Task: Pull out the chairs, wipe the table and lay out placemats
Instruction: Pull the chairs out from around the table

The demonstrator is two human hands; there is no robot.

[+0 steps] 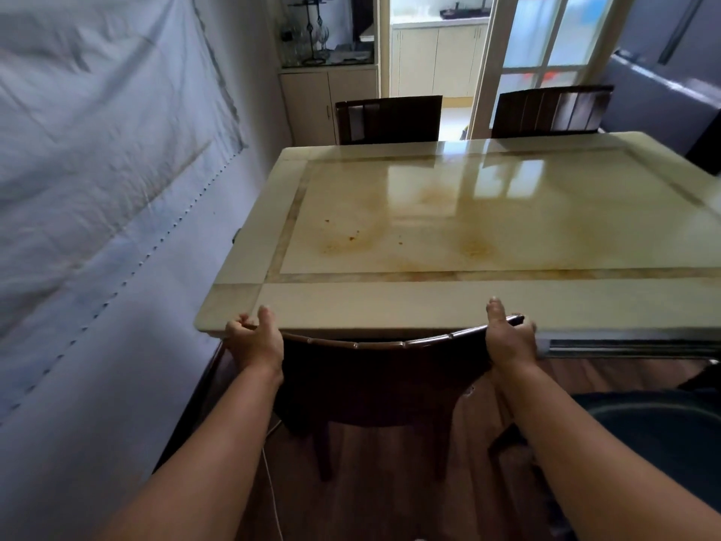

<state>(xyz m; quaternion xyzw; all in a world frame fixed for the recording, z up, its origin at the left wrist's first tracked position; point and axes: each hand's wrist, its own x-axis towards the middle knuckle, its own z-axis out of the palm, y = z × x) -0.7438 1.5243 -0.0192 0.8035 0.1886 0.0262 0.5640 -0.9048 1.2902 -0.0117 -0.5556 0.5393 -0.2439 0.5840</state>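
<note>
Head view: left hand [253, 339] and right hand [509, 337] each grip an end of the dark wooden chair's curved top rail [384, 342], tucked against the glossy cream stone table [429, 302]; it pulls straight back.

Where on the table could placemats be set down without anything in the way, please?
The whole marble tabletop is bare, from the near edge to the two far chairs. Only orange stains mark the left-centre panel. The near edge is crowded: left hand and right hand grip the near chair's backrest.

two bare forearms, no sleeves in view, left hand [253, 337], right hand [509, 337]
</note>
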